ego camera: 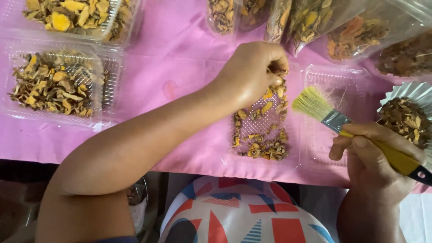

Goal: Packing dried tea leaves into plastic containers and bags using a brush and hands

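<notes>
We note the table [180, 49] first, draped in pink cloth, carrying everything in reach. Along its far edge lie clear plastic bags [342, 27] stuffed with dried yellow-brown root slices, mouths toward us. At left, two filled clear clamshell trays [58, 81] sit side by side, set apart from the working spot, seemingly finished.

Centre: an open clamshell tray [261, 126] lies flat just before our body, half-filled, slices gathered along its near and right edges. Its empty hinged lid [333, 108] lies opened to the right. A foil cup [411, 112] of darker pieces sits at the far right, touching the frame edge.

Our left hand [254, 67] reaches across to the far end of the tray, fingers pinched shut on a few slices [275, 83] right above it.

Our right hand [373, 157] is closed round the yellow handle of a paintbrush [333, 117], bristles pointing left over the lid, held clear of the tray; likely kept ready for dusting pieces.
</notes>
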